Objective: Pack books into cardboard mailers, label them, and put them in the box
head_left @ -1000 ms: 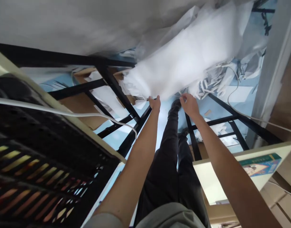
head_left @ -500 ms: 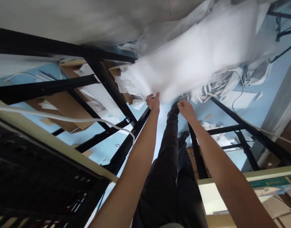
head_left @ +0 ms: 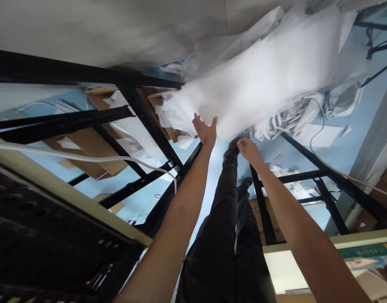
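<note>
A large bundle of thin white sheets [head_left: 259,75] stretches across the upper middle, its left end frayed into many loose layers. My left hand [head_left: 206,129] is at its lower edge, thumb and fingers spread, gripping nothing. Whether its fingertips touch the sheets I cannot tell. To the right, my right hand [head_left: 248,150] is closed with the fingers curled in, just below the bundle and in front of a dark shoe [head_left: 234,145]. What it holds, if anything, is hidden.
Black metal frames [head_left: 149,120] stand on the left, with cardboard boxes [head_left: 95,147] beneath. White scraps [head_left: 291,120] litter the blue floor at right. A white cable [head_left: 117,159] crosses the left side; another cable [head_left: 313,134] hangs at right. A shelf edge [head_left: 310,242] is at lower right.
My left hand has opened from a pinch at the sheets' edge to spread fingers. My right hand stays curled, slightly lower in view. The view has shifted a little.
</note>
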Demonstrator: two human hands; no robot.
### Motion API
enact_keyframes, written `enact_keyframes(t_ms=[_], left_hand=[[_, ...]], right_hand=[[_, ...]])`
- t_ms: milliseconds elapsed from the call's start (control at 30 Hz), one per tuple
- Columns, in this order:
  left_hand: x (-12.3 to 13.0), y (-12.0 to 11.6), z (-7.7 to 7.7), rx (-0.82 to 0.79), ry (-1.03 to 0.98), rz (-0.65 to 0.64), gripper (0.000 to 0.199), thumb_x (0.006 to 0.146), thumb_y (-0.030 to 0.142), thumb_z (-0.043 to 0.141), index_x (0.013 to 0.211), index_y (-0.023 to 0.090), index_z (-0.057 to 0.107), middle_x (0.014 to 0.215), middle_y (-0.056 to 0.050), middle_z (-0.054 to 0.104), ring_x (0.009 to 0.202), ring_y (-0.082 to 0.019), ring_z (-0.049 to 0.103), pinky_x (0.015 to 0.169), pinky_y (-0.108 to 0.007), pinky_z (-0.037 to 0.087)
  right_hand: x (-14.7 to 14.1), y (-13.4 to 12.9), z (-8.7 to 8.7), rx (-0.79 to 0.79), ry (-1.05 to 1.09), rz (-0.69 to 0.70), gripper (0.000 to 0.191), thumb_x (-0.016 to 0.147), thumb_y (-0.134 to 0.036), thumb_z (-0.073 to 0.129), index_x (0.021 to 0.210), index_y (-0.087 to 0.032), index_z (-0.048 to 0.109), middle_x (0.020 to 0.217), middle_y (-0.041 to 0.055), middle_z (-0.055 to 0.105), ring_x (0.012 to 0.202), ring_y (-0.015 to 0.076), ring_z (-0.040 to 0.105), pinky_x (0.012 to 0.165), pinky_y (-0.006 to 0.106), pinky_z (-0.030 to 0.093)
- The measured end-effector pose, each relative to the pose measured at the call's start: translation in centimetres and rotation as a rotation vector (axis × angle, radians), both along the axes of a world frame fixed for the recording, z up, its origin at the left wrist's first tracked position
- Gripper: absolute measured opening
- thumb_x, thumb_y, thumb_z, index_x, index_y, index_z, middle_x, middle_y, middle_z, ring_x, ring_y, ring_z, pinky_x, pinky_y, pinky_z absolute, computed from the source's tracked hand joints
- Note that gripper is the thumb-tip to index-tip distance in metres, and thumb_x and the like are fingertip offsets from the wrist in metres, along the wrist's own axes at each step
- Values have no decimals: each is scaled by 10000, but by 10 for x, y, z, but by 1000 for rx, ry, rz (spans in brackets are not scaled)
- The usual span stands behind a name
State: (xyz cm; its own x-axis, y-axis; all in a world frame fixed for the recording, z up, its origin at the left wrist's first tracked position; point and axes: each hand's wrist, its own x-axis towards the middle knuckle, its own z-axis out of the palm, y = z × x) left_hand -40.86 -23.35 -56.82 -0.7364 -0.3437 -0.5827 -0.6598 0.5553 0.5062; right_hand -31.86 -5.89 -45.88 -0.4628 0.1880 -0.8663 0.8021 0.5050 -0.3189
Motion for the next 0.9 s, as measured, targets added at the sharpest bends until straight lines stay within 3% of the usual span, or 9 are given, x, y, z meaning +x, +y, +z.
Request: enact_keyframes(t_ms=[100, 200, 300, 400, 533, 633, 733, 900], left_hand=[[-27, 0, -17, -53, 11, 102, 814, 965, 399, 914, 1630, 173, 504, 1569, -202, 617, 1441, -316, 673, 1316, -410, 474], [-55, -10, -29, -103, 20, 129, 592, 959, 359, 913, 1455, 173, 649, 1430, -158, 705, 1392, -299, 697, 1287, -403, 506], [-72, -19, -30, -102, 75, 111, 456, 933, 220, 898, 1342, 211, 698, 1289, -94, 771, 1316, -264, 729, 1261, -396, 534], [-76, -19, -21, -63, 118, 157, 475, 909, 97, 849, 1343, 212, 695, 1247, -73, 787, 1198, -221, 777, 1188, -355, 588], [-67, -9, 4, 8, 209, 247, 526, 898, 74, 838, 1382, 218, 690, 1317, -85, 774, 1135, -188, 804, 1095, -307, 646], [-54, -3, 31, 103, 249, 262, 459, 933, 128, 843, 1365, 210, 714, 1162, -64, 802, 1128, -184, 813, 1107, -312, 654], [-35, 3, 64, 221, 230, 237, 350, 977, 234, 839, 1312, 194, 750, 1068, -59, 821, 1129, -197, 829, 1117, -340, 663], [-6, 21, 117, 369, 155, 110, 261, 1017, 425, 799, 1167, 210, 802, 1104, -72, 859, 1170, -239, 841, 1100, -389, 685]], right_hand=[[0, 1, -2, -5, -28, 15, 186, 1098, -195, 620, 1136, -201, 802, 1188, 121, 889, 1177, 258, 847, 1083, 353, 625], [1, 1, -3, -22, -29, 22, 194, 1092, -197, 621, 1147, -205, 807, 1175, 123, 891, 1179, 276, 848, 1075, 370, 634], [3, 2, -2, -20, -24, 15, 188, 1083, -199, 631, 1135, -210, 811, 1165, 121, 893, 1164, 275, 854, 1068, 369, 640], [4, 2, -1, -16, -41, 20, 199, 1075, -186, 634, 1162, -189, 814, 1190, 140, 890, 1193, 287, 846, 1094, 386, 634], [3, 3, 4, -5, -42, 13, 212, 1078, -195, 630, 1186, -198, 812, 1181, 136, 887, 1186, 295, 839, 1106, 417, 631], [-2, 3, 10, -2, 3, 11, 219, 1081, -193, 628, 1217, -198, 800, 1179, 126, 880, 1174, 279, 831, 1113, 416, 625], [-15, 1, 19, -30, 144, 1, 228, 1092, -211, 646, 1277, -185, 776, 1233, 124, 863, 1185, 258, 818, 1147, 416, 608], [-45, -12, 34, -118, 457, -111, 242, 1066, -290, 761, 1302, -239, 755, 1338, 115, 822, 1247, 245, 785, 1108, 394, 644]])
